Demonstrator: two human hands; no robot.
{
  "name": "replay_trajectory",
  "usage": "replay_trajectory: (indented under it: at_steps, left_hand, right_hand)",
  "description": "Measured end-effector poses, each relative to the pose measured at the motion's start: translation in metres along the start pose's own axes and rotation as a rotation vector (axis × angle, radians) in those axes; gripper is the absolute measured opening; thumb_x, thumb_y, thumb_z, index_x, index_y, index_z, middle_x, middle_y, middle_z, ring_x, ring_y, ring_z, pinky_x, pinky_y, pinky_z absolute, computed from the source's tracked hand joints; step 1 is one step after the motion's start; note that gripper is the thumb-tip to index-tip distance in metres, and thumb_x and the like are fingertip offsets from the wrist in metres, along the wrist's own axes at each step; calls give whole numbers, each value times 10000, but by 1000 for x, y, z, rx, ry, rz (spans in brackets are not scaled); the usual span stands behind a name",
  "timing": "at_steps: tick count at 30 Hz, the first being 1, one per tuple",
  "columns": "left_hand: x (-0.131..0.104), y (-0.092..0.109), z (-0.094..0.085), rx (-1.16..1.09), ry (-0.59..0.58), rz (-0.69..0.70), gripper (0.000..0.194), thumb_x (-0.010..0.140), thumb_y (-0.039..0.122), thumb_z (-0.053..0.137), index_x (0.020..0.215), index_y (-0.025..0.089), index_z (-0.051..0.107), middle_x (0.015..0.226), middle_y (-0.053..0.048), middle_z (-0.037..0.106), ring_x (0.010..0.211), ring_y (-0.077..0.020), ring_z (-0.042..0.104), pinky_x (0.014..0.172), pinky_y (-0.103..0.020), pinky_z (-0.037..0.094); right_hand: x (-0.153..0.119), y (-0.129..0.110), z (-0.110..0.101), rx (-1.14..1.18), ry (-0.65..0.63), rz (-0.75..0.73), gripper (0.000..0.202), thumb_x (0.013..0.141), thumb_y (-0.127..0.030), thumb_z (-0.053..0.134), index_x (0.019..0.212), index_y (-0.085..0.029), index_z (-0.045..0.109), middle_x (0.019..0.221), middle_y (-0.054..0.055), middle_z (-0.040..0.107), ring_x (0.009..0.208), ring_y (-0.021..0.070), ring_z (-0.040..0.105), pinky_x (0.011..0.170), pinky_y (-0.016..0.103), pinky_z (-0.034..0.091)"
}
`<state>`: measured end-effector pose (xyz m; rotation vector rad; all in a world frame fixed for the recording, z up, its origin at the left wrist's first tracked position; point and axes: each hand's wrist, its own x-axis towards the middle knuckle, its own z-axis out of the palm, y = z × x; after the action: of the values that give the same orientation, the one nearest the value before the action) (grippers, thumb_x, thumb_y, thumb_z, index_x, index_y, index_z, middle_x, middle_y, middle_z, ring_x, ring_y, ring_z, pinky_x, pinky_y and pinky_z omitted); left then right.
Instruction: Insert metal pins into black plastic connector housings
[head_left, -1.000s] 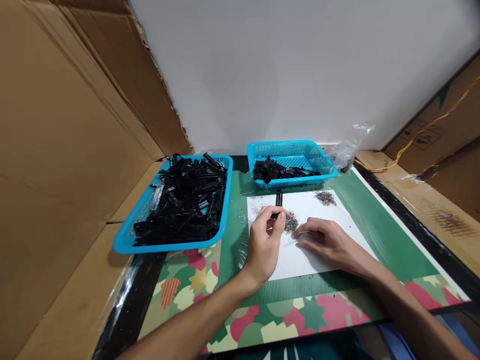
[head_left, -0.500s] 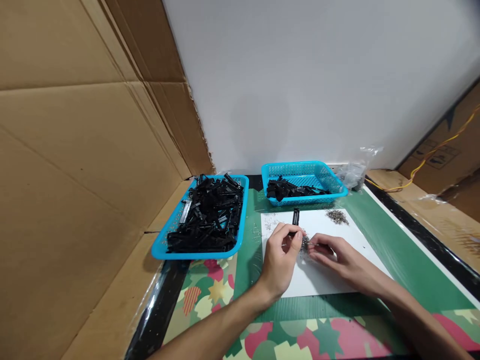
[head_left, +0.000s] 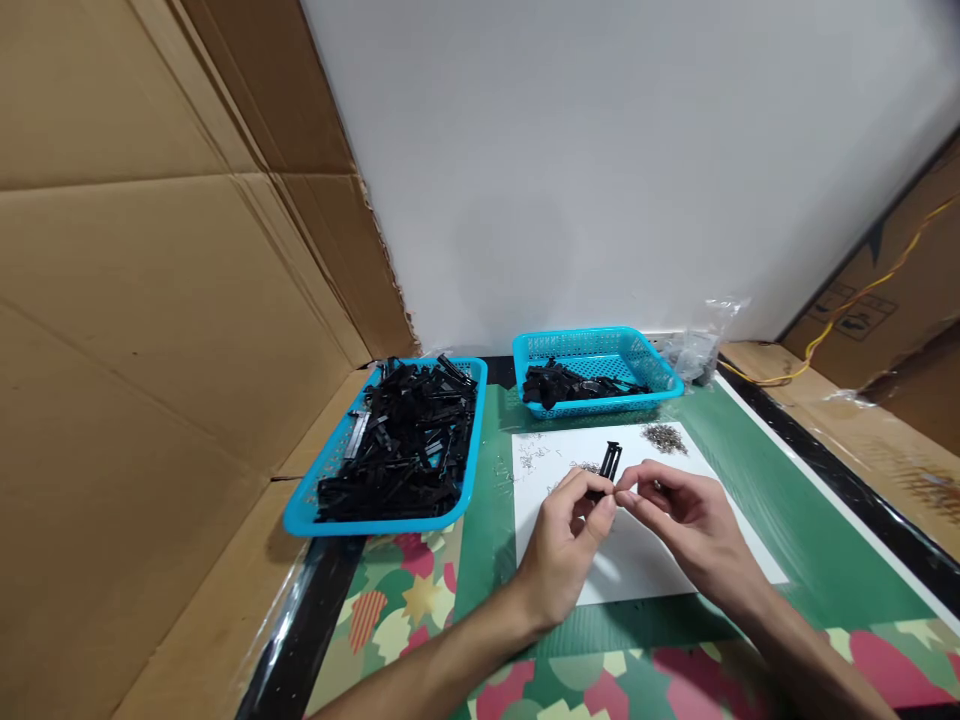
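Black part (head_left: 613, 460), pinched by left hand (head_left: 562, 552), right hand (head_left: 696, 528) closed at fingertips just beside; contents hidden.

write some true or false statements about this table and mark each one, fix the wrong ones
1. The left hand holds a slim black part close to the right hand. True.
2. Small metallic-looking pieces lie on the white sheet. True.
3. The left blue basket and the right blue basket both contain black parts. True.
4. The right blue basket is the fuller one. False: the left blue basket is fuller.
5. The right hand is over the left blue basket. False: it is over the white sheet.
6. The white sheet hangs on the wall. False: it lies on the green table covering.
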<state>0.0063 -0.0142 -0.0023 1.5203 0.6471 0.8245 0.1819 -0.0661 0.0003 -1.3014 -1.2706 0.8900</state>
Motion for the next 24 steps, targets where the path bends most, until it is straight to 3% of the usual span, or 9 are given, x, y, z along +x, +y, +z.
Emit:
replay_trajectory:
  at_steps: [4, 11, 15, 19, 24]
  left_hand:
    - [-1, 0, 0, -91, 13, -46, 332, 1053, 497, 573, 1038, 177, 661, 907, -8, 546, 754, -112, 480, 681, -247, 363]
    - [0, -3, 0, -161, -15, -110, 364, 1055, 537, 554, 996, 179, 587, 751, 41, 436, 624, -86, 373, 573, -229, 285]
    - [2, -6, -1, -263, -54, -155, 401, 1040, 582, 552, 972, 187, 532, 672, 67, 383, 570, -84, 320, 534, -226, 240]
    - [4, -7, -4, -236, -71, -161, 417, 1032, 597, 556, 958, 187, 532, 651, 69, 358, 575, -93, 316, 533, -234, 226]
    - [1, -6, -3, -212, -116, -170, 405, 1046, 583, 539, 925, 198, 511, 641, 78, 293, 560, -95, 257, 539, -252, 205]
  right_hand:
    - [0, 2, 2, -164, 102, -141, 208, 956, -409, 744, 919, -210, 789, 705, 1, 562, 642, 146, 471, 603, 281, 393]
    - [1, 0, -4, -290, 93, -322, 89, 970, -295, 738, 948, -228, 792, 759, 12, 701, 566, 120, 499, 555, 264, 432]
    - [4, -5, -10, -372, 41, -458, 77, 982, -198, 704, 960, -238, 767, 695, -8, 640, 564, 127, 513, 511, 261, 396]
    - [3, -7, -15, -562, -13, -645, 238, 993, -51, 581, 1039, -224, 738, 681, -2, 556, 624, 153, 505, 553, 275, 405]
    - [-2, -8, -15, -785, -56, -782, 212, 972, -31, 579, 1040, -196, 693, 677, 16, 552, 633, 182, 438, 566, 320, 365]
